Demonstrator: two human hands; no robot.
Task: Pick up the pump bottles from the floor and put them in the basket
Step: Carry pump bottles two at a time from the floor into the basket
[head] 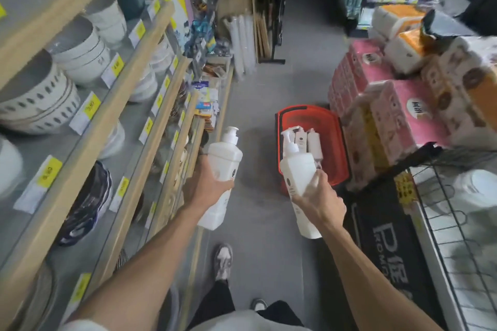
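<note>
Gripping a white plastic pump bottle (223,164) in left hand (207,185), curled round its body, off the left edge of the red plastic basket (339,148); gripping a second white pump bottle (297,172) in right hand (320,196), same wrap, at the basket's near-left corner. Several white bottles (305,140) already inside. Probably left: dropping both in

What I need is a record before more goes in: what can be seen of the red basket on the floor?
The red basket looks like moulded plastic, rectangular and open-topped, with what seems a handle lying along its far rim. It stands upright on the grey floor, close beside stacked pink packs; contact cannot be told. Several white pump bottles lie inside. The bottle held in the right hand hides its near left corner.
</note>
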